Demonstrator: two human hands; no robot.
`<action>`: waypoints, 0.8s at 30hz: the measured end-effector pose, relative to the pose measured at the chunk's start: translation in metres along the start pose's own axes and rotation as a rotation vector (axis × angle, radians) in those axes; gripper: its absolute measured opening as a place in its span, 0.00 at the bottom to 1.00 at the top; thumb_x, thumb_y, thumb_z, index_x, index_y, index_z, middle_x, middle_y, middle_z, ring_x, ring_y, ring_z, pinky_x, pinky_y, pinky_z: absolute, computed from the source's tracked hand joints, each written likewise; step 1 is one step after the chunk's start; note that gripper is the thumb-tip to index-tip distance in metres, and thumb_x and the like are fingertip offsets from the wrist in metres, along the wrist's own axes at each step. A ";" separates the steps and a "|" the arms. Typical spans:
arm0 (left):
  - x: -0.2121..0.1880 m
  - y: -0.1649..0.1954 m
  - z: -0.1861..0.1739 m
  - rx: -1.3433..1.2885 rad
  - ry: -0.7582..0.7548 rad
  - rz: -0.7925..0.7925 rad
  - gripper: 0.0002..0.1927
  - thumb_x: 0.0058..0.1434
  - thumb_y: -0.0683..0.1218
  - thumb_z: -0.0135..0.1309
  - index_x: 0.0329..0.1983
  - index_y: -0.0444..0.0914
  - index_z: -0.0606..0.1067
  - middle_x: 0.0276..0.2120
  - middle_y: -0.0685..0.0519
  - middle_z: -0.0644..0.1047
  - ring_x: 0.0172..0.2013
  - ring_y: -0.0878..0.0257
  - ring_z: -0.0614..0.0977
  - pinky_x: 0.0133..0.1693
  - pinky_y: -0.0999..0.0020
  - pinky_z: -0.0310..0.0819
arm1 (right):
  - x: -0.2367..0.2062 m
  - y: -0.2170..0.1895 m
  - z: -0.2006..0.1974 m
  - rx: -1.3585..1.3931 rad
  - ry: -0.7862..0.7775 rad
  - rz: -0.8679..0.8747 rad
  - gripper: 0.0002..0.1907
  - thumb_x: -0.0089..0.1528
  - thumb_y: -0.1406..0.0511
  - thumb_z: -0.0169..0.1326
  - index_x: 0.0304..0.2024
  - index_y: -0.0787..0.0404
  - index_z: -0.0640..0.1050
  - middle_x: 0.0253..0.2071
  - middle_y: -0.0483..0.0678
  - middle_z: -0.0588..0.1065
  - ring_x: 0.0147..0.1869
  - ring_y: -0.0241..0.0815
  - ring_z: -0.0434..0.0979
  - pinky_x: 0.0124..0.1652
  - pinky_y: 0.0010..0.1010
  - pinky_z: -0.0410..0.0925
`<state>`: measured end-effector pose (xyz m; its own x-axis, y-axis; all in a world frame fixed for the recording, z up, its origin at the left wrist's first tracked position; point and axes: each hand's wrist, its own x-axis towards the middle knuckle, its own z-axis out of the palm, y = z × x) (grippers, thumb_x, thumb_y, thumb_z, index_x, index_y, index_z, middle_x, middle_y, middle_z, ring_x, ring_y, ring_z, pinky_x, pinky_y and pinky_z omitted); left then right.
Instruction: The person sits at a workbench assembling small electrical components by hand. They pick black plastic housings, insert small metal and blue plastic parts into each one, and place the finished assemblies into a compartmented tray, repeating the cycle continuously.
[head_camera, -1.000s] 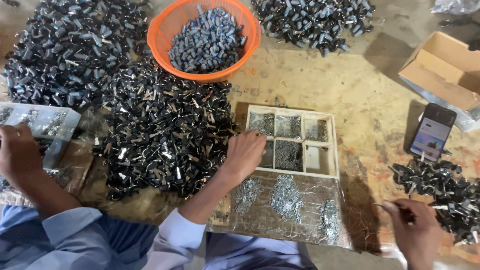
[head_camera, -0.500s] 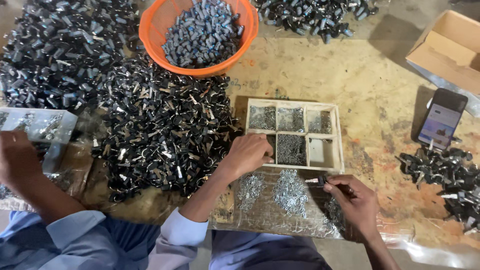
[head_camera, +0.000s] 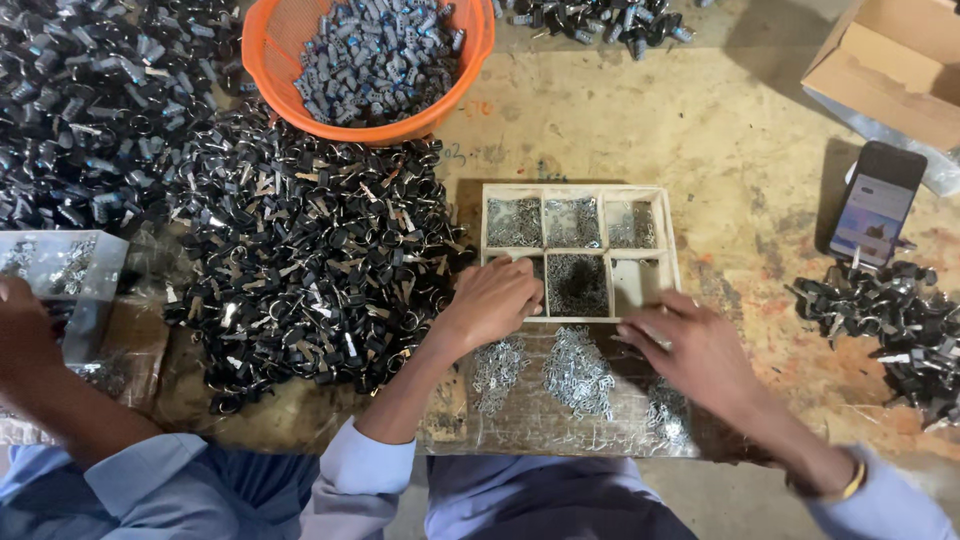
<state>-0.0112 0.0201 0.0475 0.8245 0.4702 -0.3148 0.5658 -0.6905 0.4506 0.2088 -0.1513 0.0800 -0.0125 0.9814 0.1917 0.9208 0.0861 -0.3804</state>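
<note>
i see a shallow, pale wooden tray (head_camera: 668, 262) lying flat on the worn bench, split into six square compartments in two rows. the three upper compartments and the lower middle one hold small silvery metal clips (head_camera: 577, 283); the lower right one looks nearly bare. just below the tray, loose heaps of the same clips (head_camera: 578, 370) lie on a clear plastic sheet (head_camera: 530, 425).

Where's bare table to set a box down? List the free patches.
Free: the tabletop between basket, tray, phone and carton; a smaller strip between tray and right-hand clip pile. Crowded: the whole left, under clip heaps, and the front, where both hands work.
</note>
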 end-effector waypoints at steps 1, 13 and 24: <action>0.000 -0.001 0.000 -0.006 0.033 0.021 0.04 0.63 0.43 0.58 0.36 0.39 0.81 0.41 0.53 0.79 0.45 0.59 0.77 0.46 0.49 0.73 | 0.012 0.003 0.001 0.006 -0.037 -0.018 0.07 0.58 0.62 0.62 0.36 0.58 0.85 0.34 0.44 0.76 0.28 0.42 0.80 0.30 0.33 0.73; -0.005 -0.004 -0.015 -0.566 0.224 0.049 0.10 0.55 0.45 0.68 0.38 0.39 0.82 0.36 0.52 0.85 0.37 0.61 0.88 0.41 0.66 0.82 | 0.075 0.018 0.032 0.134 -0.087 -0.091 0.07 0.56 0.64 0.64 0.35 0.59 0.84 0.36 0.50 0.76 0.43 0.52 0.77 0.43 0.42 0.71; 0.009 0.009 0.017 -0.895 0.506 0.161 0.11 0.58 0.38 0.67 0.45 0.34 0.83 0.43 0.49 0.85 0.42 0.63 0.87 0.45 0.73 0.84 | 0.070 0.037 0.037 0.204 0.040 -0.109 0.08 0.53 0.67 0.65 0.36 0.58 0.85 0.33 0.46 0.77 0.39 0.48 0.73 0.43 0.38 0.66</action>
<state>0.0017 0.0087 0.0343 0.6794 0.7272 0.0980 0.0756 -0.2021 0.9764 0.2277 -0.0735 0.0458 -0.0883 0.9573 0.2753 0.8172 0.2277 -0.5295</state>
